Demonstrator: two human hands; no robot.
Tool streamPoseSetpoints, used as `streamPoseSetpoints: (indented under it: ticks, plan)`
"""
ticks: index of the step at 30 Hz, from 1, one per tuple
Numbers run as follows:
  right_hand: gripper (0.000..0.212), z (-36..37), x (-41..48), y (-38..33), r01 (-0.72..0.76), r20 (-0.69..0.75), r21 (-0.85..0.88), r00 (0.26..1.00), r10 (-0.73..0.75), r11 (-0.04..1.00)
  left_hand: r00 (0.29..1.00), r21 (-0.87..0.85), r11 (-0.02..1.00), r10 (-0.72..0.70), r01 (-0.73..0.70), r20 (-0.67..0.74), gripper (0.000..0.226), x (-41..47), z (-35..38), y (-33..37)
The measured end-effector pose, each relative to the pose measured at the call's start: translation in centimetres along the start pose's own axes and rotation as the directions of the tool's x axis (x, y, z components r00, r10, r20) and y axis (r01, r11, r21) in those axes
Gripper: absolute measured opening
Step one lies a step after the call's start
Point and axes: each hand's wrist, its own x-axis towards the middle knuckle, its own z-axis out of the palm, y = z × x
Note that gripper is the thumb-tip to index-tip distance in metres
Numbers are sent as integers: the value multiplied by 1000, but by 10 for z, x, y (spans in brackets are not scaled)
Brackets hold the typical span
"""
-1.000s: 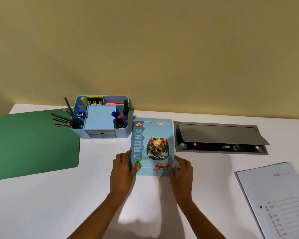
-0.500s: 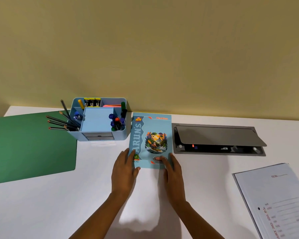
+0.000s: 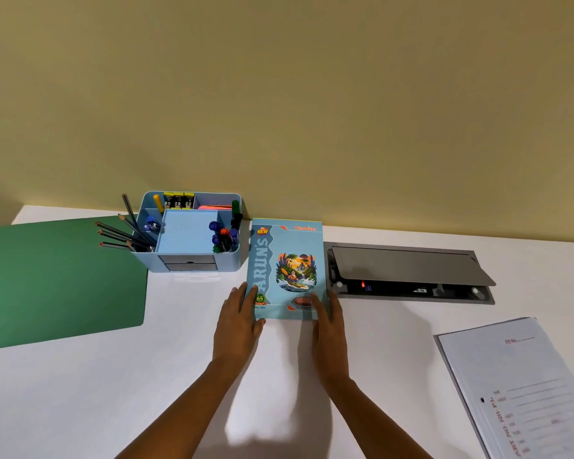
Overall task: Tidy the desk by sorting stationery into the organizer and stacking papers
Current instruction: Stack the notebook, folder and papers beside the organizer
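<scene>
A flat green sheet (image 3: 57,279) is seen at the far left of the white desk (image 3: 80,392). Beside it, near the wall, a light-blue plastic organizer (image 3: 231,261) is filled with dark pencils (image 3: 123,233) leaning out leftwards and coloured markers (image 3: 224,235). Just to its right a blue illustrated notebook (image 3: 289,253) is laid flat. The left hand (image 3: 237,321) is set against its near left edge, fingers straight, nothing gripped. The right hand (image 3: 328,329) is likewise laid flat at the near right corner. A grey metal socket box (image 3: 408,270) with raised lid follows, then a white paper file (image 3: 517,385), judged not yet stacked. If the notebook were pushed askew, the organizer could be nudged or the lid caught.
</scene>
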Motion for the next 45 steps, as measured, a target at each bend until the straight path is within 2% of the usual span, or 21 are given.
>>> streamPoseSetpoints:
  ticks: [3,6,10,17,20,22,25,28,32,35,39,42,45]
  plan:
    - [56,6,-10,7,-45,-52,-41,998,42,998,1000,1,1000,-4,4,20,70,-13,-6,-8]
    - [56,10,-28,12,-121,-45,-90,992,117,989,1000,7,1000,6,-6,8,63,-36,-11,-16]
    - [54,9,-63,14,-115,-65,-164,992,106,980,999,25,998,53,-53,8,58,-75,-13,-29]
    - [50,23,-111,-7,-29,-25,-254,999,23,967,1000,35,999,28,-27,-6,56,-147,-20,-54]
    - [54,40,-121,-15,42,30,-204,999,-37,978,999,30,999,-21,22,-27,55,-172,-29,-67]
    - [47,46,-129,-30,33,88,-157,996,-19,987,997,52,996,-64,66,-45,53,-187,-36,-78]
    - [47,68,-137,-44,136,157,-148,981,-113,979,989,88,986,-135,140,-66,57,-207,-49,-94]
    - [49,90,-136,-55,238,221,-194,956,-195,952,967,107,964,-231,243,-110,54,-223,-64,-107]
    - [47,109,-130,-82,286,288,-197,931,-223,938,907,139,901,-391,412,-157,52,-244,-82,-127]
    - [45,126,-120,-103,348,350,-154,894,-279,925,841,147,829,-520,539,-153,63,-257,-92,-143]
    - [46,147,-93,-139,493,462,-151,802,-380,857,854,221,825,-508,521,-115,72,-269,-87,-173]
    - [51,164,-66,-167,520,551,-98,738,-389,848,862,299,816,-503,495,-52,70,-269,-91,-179]
    - [54,188,-41,-189,593,600,-152,691,-403,791,860,330,806,-510,491,-34,70,-266,-93,-180]
